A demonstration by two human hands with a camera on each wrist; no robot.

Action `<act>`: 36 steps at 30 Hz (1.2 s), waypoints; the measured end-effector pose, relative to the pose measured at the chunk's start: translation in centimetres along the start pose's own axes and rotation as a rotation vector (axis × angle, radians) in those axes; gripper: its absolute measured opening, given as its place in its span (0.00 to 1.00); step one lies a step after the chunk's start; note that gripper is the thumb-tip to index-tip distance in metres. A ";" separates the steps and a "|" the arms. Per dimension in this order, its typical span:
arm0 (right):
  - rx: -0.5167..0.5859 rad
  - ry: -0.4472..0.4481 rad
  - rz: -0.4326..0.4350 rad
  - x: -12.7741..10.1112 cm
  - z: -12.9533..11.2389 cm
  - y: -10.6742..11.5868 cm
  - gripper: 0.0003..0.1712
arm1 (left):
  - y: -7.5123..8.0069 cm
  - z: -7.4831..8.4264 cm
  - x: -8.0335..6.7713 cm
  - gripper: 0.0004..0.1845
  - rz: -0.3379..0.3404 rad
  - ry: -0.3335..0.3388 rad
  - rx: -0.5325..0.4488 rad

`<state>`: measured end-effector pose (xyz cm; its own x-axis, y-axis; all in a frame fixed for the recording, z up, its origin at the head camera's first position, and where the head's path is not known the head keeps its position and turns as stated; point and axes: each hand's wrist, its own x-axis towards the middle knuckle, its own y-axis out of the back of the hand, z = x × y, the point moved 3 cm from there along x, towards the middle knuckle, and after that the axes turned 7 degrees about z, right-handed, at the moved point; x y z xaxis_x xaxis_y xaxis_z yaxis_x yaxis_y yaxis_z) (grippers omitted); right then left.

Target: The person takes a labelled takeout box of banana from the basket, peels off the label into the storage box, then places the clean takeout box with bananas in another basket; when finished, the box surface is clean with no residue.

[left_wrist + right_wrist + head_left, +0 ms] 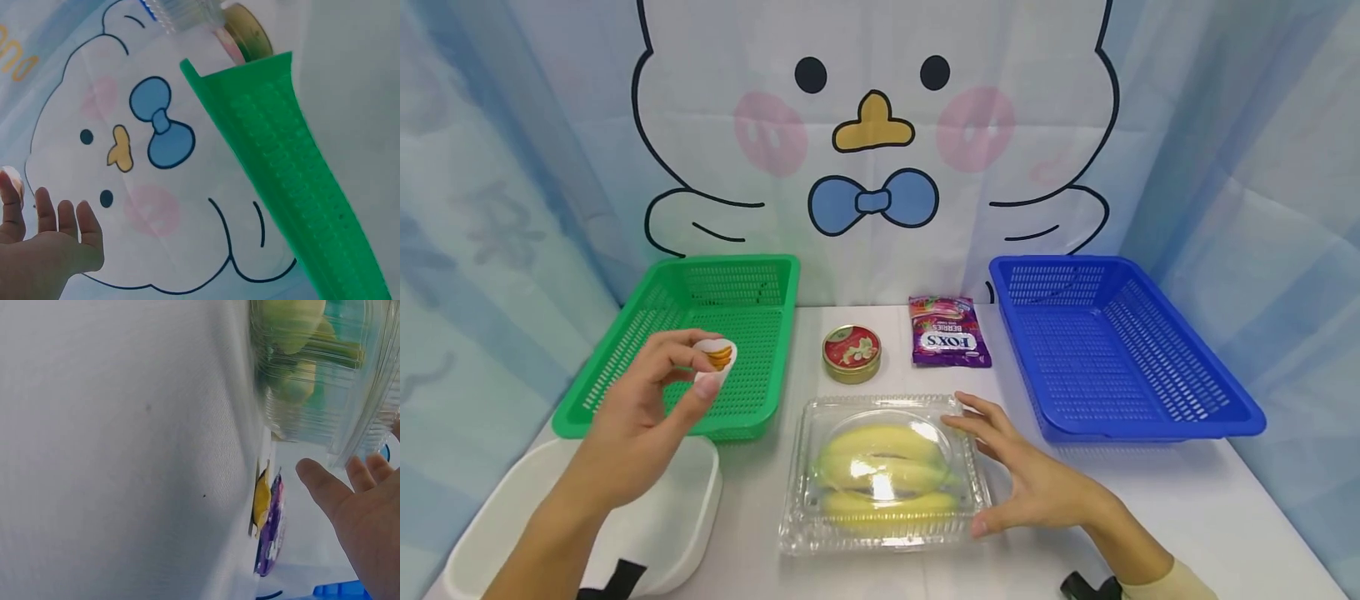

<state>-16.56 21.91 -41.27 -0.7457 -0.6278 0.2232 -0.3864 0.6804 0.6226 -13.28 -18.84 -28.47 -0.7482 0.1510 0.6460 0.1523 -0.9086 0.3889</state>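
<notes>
A small white piece point(724, 360) with an orange-yellow print is pinched between the thumb and fingers of my left hand point(643, 417), raised over the green basket's near side. In the left wrist view only its pale edge point(14, 181) shows behind the fingers. A clear plastic clamshell box point(886, 546) with yellow bananas point(883, 475) inside lies shut on the table. At its right side is my right hand point(1033, 475), fingers spread by the far corner and thumb by the near corner. The right wrist view shows the fingers fairly straight, the palm apart from the box.
Behind the box stand a round red-and-gold tin point(852, 354) and a purple candy bag point(951, 332). The green basket point(778, 367) is at left, a blue basket point(1037, 375) at right. A white tub point(703, 500) sits below my left arm. A printed curtain point(872, 250) hangs behind.
</notes>
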 end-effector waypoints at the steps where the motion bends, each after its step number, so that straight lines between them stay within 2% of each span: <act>1: 0.001 0.002 0.001 0.0 0.0 0.0 0.64 | 0.4 -0.2 -0.2 0.08 0.004 0.002 0.013; 6: 0.004 -0.002 0.001 0.0 -0.1 0.0 0.64 | 2.0 -1.4 -1.2 0.09 0.036 0.010 0.057; 14: 0.008 -0.002 0.001 0.0 -0.1 -0.2 0.64 | 4.3 -2.8 -2.7 0.09 0.023 0.097 0.147; 20: 0.009 -0.006 -0.001 0.2 -0.1 -0.2 0.63 | 5.8 -4.0 -3.4 0.10 -0.020 0.125 0.218; 28: 0.015 -0.014 -0.001 0.2 -0.1 -0.1 0.63 | 6.8 -5.5 -4.3 0.14 -0.077 0.125 0.255; 36: 0.011 -0.028 0.002 0.1 -0.2 -0.1 0.65 | 7.8 -6.8 -5.5 0.15 -0.163 0.163 0.316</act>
<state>-16.48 21.67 -41.12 -0.7615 -0.6153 0.2035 -0.3905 0.6863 0.6136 -12.34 -29.40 -33.46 -0.8679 0.1971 0.4560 0.1950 -0.7092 0.6775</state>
